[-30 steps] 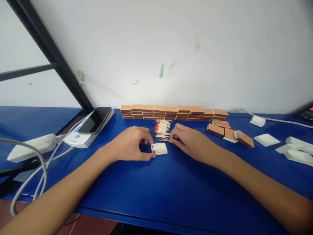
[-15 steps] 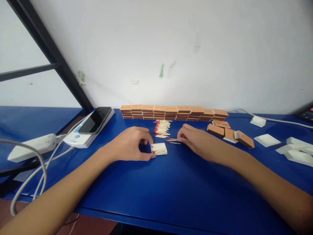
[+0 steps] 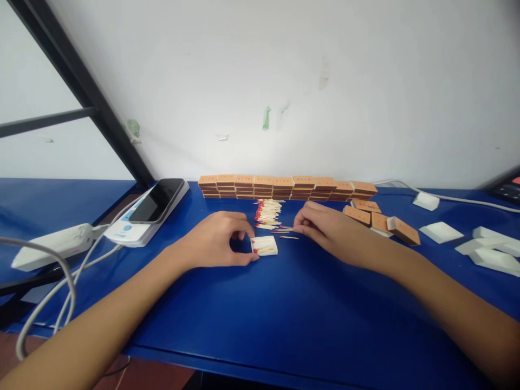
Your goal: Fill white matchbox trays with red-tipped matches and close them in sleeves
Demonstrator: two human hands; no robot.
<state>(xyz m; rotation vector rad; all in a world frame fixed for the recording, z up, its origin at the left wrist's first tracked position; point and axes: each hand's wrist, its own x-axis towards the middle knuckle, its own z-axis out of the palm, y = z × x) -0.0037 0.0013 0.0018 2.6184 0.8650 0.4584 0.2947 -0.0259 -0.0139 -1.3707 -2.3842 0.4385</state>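
Red-tipped wooden matches (image 3: pixel 289 237) lie loose beside a shallow white tray (image 3: pixel 273 241), left hand (image 3: pixel 219 238) pinching its end. Right hand's (image 3: pixel 320 227) nearly closed at one (can't tell if it's held). Looks like the picking-out step; calls for a light pinch.

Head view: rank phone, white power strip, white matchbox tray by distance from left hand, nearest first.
1. White matchbox tray: at the left hand, right side.
2. Phone: left, farther back.
3. White power strip: far left.

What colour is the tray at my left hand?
The tray is white, seen best in the head view.
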